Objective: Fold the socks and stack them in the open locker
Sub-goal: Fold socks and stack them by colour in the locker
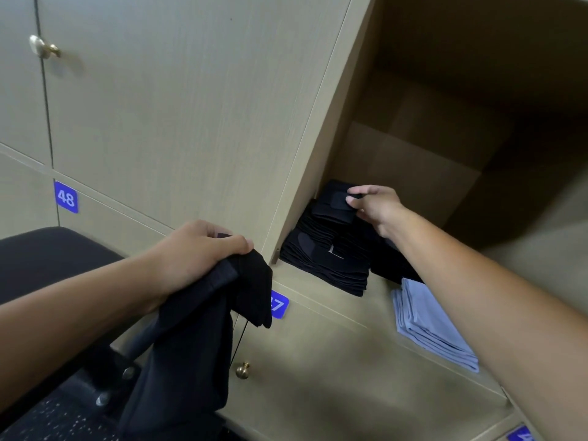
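there, right hand [375, 208] seemingly on sock [337, 202]

The light in here is soft and even, falling from above and in front onto the pale locker doors [178, 100], with only a small glint on the brass knob [43, 47] and a faint shadow beside it. Inside the open locker [445, 128] it dims fast, the back and upper right going nearly brown-black, so the black socks [331, 249] merge into one dark mass with little fold detail. The wide lens bows the door seams and stretches the forearms at the lower edges, and the right edge is smeared and soft.
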Motion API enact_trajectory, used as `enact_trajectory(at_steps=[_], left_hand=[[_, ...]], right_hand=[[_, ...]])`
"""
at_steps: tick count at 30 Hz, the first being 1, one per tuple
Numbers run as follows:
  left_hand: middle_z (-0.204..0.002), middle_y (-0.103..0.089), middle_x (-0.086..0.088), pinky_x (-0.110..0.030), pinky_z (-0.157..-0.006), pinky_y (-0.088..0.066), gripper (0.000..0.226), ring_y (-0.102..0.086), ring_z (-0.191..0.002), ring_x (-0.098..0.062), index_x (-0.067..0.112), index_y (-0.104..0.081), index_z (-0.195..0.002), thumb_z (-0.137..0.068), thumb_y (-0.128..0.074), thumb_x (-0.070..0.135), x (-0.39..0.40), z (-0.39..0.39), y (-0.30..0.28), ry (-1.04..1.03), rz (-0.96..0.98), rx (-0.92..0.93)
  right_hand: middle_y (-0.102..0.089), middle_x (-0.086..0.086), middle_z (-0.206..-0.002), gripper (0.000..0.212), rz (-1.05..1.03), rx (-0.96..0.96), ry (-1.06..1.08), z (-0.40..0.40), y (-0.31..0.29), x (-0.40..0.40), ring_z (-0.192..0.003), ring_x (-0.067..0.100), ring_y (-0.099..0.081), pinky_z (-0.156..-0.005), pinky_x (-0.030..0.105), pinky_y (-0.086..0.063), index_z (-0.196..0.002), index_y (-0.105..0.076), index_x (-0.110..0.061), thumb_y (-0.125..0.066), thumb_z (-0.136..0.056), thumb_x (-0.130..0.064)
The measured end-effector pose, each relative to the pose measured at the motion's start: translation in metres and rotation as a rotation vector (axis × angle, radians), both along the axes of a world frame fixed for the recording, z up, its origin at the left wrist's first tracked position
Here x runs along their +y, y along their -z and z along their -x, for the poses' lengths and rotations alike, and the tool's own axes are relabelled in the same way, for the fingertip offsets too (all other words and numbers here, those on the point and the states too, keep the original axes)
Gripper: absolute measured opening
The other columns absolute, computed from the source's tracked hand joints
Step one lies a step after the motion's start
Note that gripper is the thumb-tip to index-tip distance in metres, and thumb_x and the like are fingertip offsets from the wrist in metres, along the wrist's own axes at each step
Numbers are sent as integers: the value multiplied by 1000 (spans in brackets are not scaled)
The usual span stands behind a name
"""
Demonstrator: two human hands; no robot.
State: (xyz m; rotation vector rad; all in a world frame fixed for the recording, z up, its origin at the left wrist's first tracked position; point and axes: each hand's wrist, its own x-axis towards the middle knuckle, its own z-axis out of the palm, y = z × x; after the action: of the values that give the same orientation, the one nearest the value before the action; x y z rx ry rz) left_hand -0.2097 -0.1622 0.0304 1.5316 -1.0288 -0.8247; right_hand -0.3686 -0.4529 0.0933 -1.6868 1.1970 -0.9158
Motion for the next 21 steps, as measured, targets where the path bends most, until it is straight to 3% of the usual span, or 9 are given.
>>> enact_trajectory(at_steps=[4, 9, 15, 18, 21], left_hand=[[-58, -55, -3, -29, -65, -41, 45, -52, -55, -15, 17, -61, -52, -94, -68, 32, -2, -4, 3, -2, -20, -4], [-69, -59, -11, -36, -70, -43, 40, -56, -65, -21, 5, -67, -70, -85, -74, 41, -1, -5, 5, 29, -18, 39], [-71, -62, -11, -36, -72, -46, 41, -60, -67, -22, -1, -67, -77, -88, -74, 39, -4, -5, 7, 36, -18, 34], [-69, -63, -8, -34, -71, -47, 33, -60, -65, -20, 9, -69, -71, -93, -69, 33, -5, -4, 7, 28, -19, 15], [-66, -61, -7, -33, -70, -45, 35, -59, -64, -19, 12, -67, -66, -93, -69, 34, -4, -4, 8, 26, -17, 3]], right_hand=[[-65, 12, -106, 29, -40, 42, -80, -7, -2, -6, -82, 9, -61, -70, 17, -51, -120, -69, -4, -64, -94, 5], [-66, 14, -112, 28, -43, 99, -61, -10, 5, -17, -100, 17, -62, -69, 20, -54, -120, -69, -2, -63, -94, 7], [-70, 11, -93, 15, 40, 170, -3, -15, 16, -25, -93, 21, -67, -87, 31, -60, -103, -73, -4, -71, -90, 4], [-74, 13, -97, 10, 129, 291, 9, -16, 18, -29, -88, 21, -71, -92, 35, -59, -88, -74, -11, -79, -85, -4], [-73, 7, -96, 11, 206, 384, 26, -17, 19, -28, -94, 20, -69, -97, 33, -56, -90, -75, -11, -83, -83, -12]])
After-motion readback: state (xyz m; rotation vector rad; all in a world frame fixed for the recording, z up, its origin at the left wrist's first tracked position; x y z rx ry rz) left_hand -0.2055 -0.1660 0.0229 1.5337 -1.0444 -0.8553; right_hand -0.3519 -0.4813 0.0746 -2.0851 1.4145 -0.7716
